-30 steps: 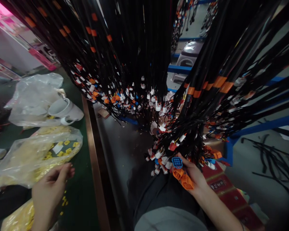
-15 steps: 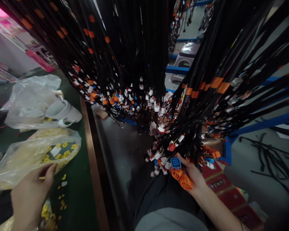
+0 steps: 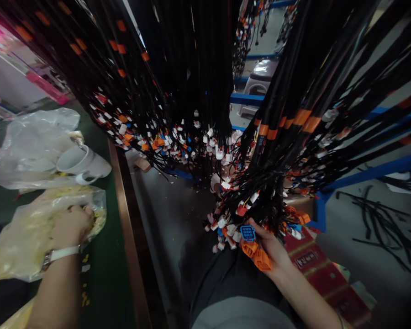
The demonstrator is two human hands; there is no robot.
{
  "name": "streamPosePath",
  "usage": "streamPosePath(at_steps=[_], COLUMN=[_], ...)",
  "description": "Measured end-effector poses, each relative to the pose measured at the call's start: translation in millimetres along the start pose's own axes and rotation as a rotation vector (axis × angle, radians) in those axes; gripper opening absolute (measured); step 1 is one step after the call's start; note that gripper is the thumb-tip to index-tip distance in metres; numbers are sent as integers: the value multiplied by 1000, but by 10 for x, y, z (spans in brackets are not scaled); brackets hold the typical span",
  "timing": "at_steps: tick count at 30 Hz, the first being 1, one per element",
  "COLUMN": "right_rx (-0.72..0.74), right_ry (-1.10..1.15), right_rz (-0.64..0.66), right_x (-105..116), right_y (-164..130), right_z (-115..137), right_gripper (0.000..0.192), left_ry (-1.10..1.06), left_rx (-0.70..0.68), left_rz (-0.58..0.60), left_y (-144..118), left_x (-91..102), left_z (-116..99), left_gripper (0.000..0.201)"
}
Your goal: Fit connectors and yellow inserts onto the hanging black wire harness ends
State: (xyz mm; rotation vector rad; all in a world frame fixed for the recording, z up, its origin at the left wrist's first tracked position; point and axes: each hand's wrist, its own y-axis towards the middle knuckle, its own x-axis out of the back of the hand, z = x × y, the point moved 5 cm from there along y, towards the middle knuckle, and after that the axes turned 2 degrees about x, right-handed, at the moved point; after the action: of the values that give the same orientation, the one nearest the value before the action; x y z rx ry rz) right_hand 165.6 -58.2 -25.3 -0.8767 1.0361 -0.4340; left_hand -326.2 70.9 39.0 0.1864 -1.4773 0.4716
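My right hand (image 3: 272, 249) grips connectors at the end of a hanging black wire harness (image 3: 270, 183): a blue connector (image 3: 248, 232) sticks up above my thumb, and orange connectors (image 3: 256, 256) lie in my palm. My left hand (image 3: 70, 224), with a white wristwatch (image 3: 60, 254), reaches into a clear plastic bag of small yellow parts (image 3: 27, 233) on the green table (image 3: 102, 274). Its fingertips are buried among the parts, so what they hold is hidden.
Many black harnesses (image 3: 164, 77) with white, orange and blue connectors hang ahead. A white mug (image 3: 84, 161) lies on a clear bag (image 3: 30, 141) on the table. The table's brown edge (image 3: 123, 219) runs beside my lap. A red box (image 3: 315, 265) and a blue frame (image 3: 363, 176) stand right.
My left hand moved forward from the near table edge into the bag of yellow parts. The right hand stayed on the connectors. The view shifted slightly.
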Motion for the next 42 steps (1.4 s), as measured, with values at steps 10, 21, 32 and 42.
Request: streamPosePath(at_steps=[10,21,32,42], right_rx=[-14,-37,66,188], right_ry=[6,-35,-104,-393], right_rz=[-21,-4,46,285], right_x=[-27,27,165,91], right_y=[-26,-2,13,-47], right_z=[-1,-23,-44,-37], right_gripper=[17,16,16,37], left_ry=[222,-889,-1998,-1630], left_rx=[106,357,151,-104], left_rz=[64,-247,1159,1435], left_y=[-112,-456,-1361,-1944], left_x=[21,487,253,-309], left_z=[35,-57,-1938,-2960], left_gripper=[62,17,25,30])
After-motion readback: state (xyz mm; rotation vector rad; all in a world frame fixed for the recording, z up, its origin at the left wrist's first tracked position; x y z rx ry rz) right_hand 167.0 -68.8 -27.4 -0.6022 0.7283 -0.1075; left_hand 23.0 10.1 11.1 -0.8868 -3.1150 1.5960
